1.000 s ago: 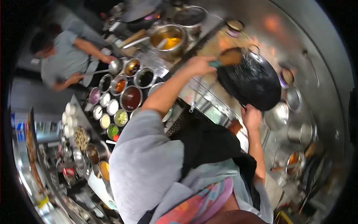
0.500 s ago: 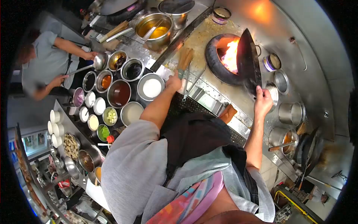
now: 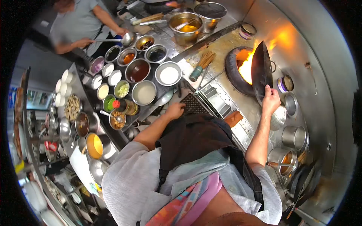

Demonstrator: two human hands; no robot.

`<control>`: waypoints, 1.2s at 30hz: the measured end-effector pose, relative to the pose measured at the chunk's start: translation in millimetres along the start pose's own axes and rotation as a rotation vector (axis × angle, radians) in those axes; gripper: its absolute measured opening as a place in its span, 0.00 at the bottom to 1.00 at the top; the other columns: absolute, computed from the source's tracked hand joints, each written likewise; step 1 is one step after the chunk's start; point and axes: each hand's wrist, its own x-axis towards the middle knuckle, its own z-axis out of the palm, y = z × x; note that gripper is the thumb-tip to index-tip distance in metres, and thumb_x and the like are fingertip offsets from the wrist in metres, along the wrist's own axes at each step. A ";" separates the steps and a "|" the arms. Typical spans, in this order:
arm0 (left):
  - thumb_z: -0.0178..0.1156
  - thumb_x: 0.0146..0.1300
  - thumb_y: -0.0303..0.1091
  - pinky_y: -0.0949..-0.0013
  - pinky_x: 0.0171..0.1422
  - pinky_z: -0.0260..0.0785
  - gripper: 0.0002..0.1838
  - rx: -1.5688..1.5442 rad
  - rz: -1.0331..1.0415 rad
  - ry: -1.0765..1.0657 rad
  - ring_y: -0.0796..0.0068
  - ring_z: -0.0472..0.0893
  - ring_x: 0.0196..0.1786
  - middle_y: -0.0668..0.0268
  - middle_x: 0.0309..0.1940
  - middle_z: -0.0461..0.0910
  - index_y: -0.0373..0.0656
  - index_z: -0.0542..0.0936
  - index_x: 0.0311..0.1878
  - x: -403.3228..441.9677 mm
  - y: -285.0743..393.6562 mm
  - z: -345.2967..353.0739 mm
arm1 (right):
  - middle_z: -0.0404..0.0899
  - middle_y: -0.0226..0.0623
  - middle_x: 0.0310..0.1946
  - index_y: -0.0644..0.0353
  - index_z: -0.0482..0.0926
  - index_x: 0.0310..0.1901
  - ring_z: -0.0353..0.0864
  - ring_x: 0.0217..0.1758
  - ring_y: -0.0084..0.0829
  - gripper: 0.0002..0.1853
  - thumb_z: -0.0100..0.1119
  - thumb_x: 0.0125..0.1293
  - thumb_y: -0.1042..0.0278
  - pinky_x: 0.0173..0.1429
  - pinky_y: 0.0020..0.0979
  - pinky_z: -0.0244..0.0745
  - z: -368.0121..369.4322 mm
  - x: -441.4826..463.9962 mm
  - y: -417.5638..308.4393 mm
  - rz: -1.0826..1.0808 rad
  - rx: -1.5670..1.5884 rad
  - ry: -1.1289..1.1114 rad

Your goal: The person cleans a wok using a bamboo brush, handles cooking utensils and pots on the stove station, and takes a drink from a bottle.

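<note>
My right hand (image 3: 270,100) is closed on the rim of a black wok (image 3: 261,66), which stands tilted on its edge. Flames rise beside the wok from the round burner (image 3: 232,73). My left hand (image 3: 175,111) hangs by the counter's front edge, fingers curled, nothing visible in it. Ahead of it, a bamboo wok brush (image 3: 204,64) with a green-bound handle lies on the counter. Close to my left hand is a shiny metal ladle or scoop (image 3: 164,98), partly hidden below the bowls.
Bowls of white powder (image 3: 168,74), dark red sauce (image 3: 138,70) and cloudy liquid (image 3: 144,93) crowd the left counter. A pot of oil (image 3: 185,28) stands at the back. Steel pots (image 3: 294,137) line the right. Another person (image 3: 85,24) holds a ladle at upper left.
My left hand has let go of the bamboo brush and drawn back toward my body. The wok is still held tilted in my right hand. The view has turned somewhat left.
</note>
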 end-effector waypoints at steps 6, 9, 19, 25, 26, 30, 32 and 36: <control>0.56 0.58 0.36 0.59 0.59 0.71 0.19 -0.106 -0.335 -0.150 0.56 0.80 0.51 0.55 0.48 0.82 0.47 0.80 0.53 -110.5 -52.2 71.1 | 0.81 0.47 0.27 0.56 0.80 0.29 0.81 0.31 0.50 0.17 0.63 0.59 0.49 0.36 0.45 0.74 26.7 -19.2 11.5 -0.368 -0.309 -0.223; 0.55 0.58 0.35 0.61 0.58 0.72 0.18 -0.141 -0.393 -0.035 0.56 0.81 0.50 0.56 0.47 0.82 0.45 0.81 0.52 -165.5 -63.7 98.7 | 0.82 0.47 0.29 0.56 0.80 0.30 0.81 0.34 0.52 0.16 0.63 0.59 0.49 0.38 0.47 0.75 43.5 -23.6 4.7 -0.366 -0.344 -0.350; 0.56 0.60 0.40 0.64 0.50 0.73 0.16 -0.207 -0.431 -0.040 0.60 0.83 0.43 0.58 0.40 0.84 0.41 0.82 0.47 -268.9 -69.0 86.3 | 0.81 0.48 0.39 0.57 0.79 0.36 0.80 0.43 0.52 0.13 0.64 0.58 0.56 0.46 0.47 0.75 114.5 -17.5 30.6 -0.228 -0.257 -0.354; 0.58 0.53 0.58 0.61 0.56 0.70 0.29 -0.025 -0.516 -0.381 0.59 0.80 0.50 0.58 0.47 0.82 0.43 0.82 0.48 -283.8 -126.9 58.7 | 0.78 0.50 0.36 0.61 0.78 0.41 0.77 0.42 0.52 0.08 0.55 0.64 0.69 0.46 0.46 0.71 110.9 -165.2 38.3 -0.253 0.264 -0.295; 0.58 0.53 0.58 0.61 0.56 0.70 0.29 -0.003 -0.526 -0.389 0.59 0.80 0.50 0.58 0.47 0.82 0.43 0.82 0.48 -288.2 -145.0 56.2 | 0.78 0.50 0.31 0.63 0.78 0.38 0.78 0.37 0.52 0.07 0.53 0.65 0.69 0.41 0.44 0.73 101.1 -203.9 39.0 -0.265 0.392 -0.451; 0.53 0.59 0.53 0.62 0.63 0.67 0.27 0.394 -0.144 -0.630 0.55 0.77 0.56 0.54 0.52 0.80 0.40 0.80 0.50 -275.6 -158.6 17.6 | 0.80 0.36 0.36 0.60 0.74 0.53 0.81 0.36 0.36 0.17 0.59 0.62 0.67 0.44 0.34 0.77 220.5 -357.3 239.3 0.600 0.544 -0.970; 0.51 0.61 0.51 0.62 0.65 0.66 0.27 0.598 0.140 -0.720 0.53 0.76 0.57 0.53 0.53 0.79 0.39 0.80 0.52 -273.5 -154.0 -6.1 | 0.70 0.42 0.55 0.57 0.63 0.63 0.77 0.48 0.43 0.25 0.49 0.68 0.56 0.46 0.43 0.79 186.4 -347.3 264.9 1.549 1.068 -0.451; 0.48 0.62 0.50 0.61 0.66 0.65 0.28 0.308 -0.315 -0.572 0.54 0.76 0.58 0.50 0.55 0.77 0.37 0.78 0.55 -264.7 -135.6 -41.7 | 0.73 0.44 0.52 0.57 0.70 0.59 0.78 0.49 0.42 0.23 0.42 0.69 0.52 0.51 0.48 0.79 212.2 -325.7 348.8 1.670 1.345 0.220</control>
